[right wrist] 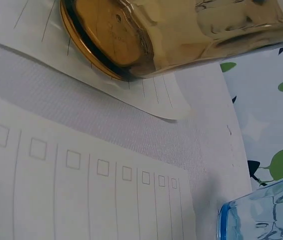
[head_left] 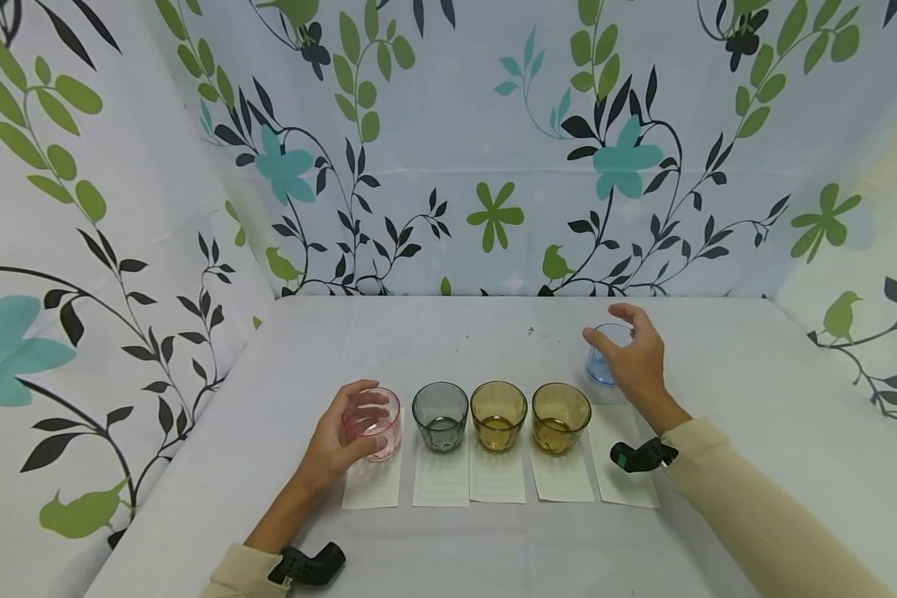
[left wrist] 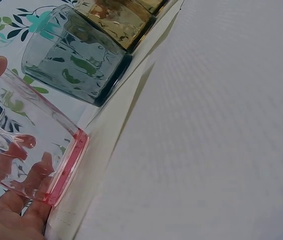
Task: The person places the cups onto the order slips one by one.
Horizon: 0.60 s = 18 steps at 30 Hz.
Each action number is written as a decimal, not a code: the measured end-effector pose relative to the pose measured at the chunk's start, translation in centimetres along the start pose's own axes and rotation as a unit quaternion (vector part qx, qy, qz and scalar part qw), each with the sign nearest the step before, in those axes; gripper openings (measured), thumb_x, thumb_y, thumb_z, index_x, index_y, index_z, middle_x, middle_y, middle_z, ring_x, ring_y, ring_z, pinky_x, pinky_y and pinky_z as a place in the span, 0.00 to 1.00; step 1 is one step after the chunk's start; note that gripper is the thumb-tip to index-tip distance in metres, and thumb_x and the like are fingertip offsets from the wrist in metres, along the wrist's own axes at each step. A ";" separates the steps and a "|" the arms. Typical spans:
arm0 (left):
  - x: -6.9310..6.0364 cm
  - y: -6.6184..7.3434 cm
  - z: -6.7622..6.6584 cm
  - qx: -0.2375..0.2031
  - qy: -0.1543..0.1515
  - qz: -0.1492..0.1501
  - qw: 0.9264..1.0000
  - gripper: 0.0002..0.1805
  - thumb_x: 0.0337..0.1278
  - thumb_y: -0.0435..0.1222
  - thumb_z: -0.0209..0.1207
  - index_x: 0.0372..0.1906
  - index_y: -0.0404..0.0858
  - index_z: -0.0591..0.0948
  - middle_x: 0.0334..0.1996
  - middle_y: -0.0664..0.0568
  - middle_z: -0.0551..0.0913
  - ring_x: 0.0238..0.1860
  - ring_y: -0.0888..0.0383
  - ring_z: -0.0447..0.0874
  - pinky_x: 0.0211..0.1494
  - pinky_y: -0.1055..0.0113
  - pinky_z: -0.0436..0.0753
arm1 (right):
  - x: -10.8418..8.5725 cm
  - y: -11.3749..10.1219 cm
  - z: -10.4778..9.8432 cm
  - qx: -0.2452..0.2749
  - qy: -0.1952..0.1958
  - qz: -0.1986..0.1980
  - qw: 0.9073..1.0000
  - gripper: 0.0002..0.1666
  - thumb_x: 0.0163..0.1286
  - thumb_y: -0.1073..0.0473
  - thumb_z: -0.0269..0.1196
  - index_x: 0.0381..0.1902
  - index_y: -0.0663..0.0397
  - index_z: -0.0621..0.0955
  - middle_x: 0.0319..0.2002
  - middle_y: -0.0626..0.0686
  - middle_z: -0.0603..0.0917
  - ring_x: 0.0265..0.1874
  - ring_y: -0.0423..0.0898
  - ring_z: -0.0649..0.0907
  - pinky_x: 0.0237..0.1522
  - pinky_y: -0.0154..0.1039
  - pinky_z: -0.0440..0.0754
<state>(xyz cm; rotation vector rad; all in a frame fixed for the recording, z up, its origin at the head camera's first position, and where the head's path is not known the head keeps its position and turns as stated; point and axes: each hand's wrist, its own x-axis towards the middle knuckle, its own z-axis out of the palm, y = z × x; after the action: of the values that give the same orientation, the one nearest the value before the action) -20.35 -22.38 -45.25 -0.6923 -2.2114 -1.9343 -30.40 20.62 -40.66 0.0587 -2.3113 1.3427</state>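
My left hand (head_left: 330, 444) holds a clear pink glass (head_left: 383, 425) at its sides, thumb on the near side and fingers behind. In the left wrist view the pink glass (left wrist: 64, 172) stands upright over a paper slip, its base at or close to the paper. At the far right, my right hand (head_left: 639, 361) holds a clear blue glass (head_left: 600, 368) between thumb and fingers, beyond the far end of a slip. Only part of the blue glass (right wrist: 261, 215) enters the right wrist view, without the hand. Whether it touches the table cannot be told.
Between the hands stand a grey glass (head_left: 439, 415) and two amber glasses, one (head_left: 498, 415) left of the other (head_left: 561, 419), each on a slip. The rightmost slip (head_left: 624, 465) bears lines and small printed squares. A patterned cloth (head_left: 448, 124) hangs behind the white table (head_left: 448, 548).
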 end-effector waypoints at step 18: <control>-0.1 0.2 0.2 0.006 0.002 -0.005 1.000 0.37 0.55 0.25 0.60 0.72 0.36 0.64 0.61 0.35 0.74 0.61 0.34 0.74 0.65 0.62 0.78 | 0.1 1.6 0.0 0.026 -0.031 0.061 0.997 0.46 0.61 0.51 0.75 0.71 0.58 0.67 0.70 0.59 0.71 0.68 0.57 0.73 0.69 0.54 0.72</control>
<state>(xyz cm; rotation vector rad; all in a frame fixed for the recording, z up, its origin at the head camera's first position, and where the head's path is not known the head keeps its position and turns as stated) -20.10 -22.25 -45.13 -0.6766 -2.2278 -1.9227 -30.88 21.42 -41.93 -0.0251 -2.3637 1.4813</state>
